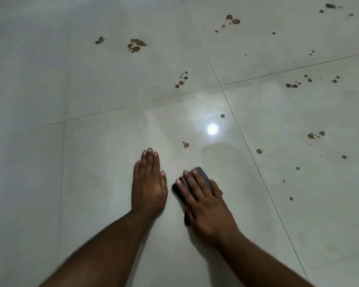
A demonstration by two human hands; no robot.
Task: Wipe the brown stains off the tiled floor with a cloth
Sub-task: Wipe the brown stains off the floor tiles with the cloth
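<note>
My right hand (203, 199) presses a dark grey cloth (203, 176) flat on the white tiled floor (91, 162), its fingers spread over the top; most of the cloth is hidden under the hand. My left hand (148, 181) rests flat on the tile beside it, fingers straight, holding nothing. A small brown stain (186, 144) lies just beyond the hands. Larger brown stains (136, 45) sit farther off, with more spots at the middle (181, 81) and several to the right (314, 135).
Thin grout lines (222, 86) cross ahead of the hands and divide the floor into big tiles. A bright light reflection (212, 129) shines on the glossy tile. A faint wet smear (222, 154) shows beyond the cloth.
</note>
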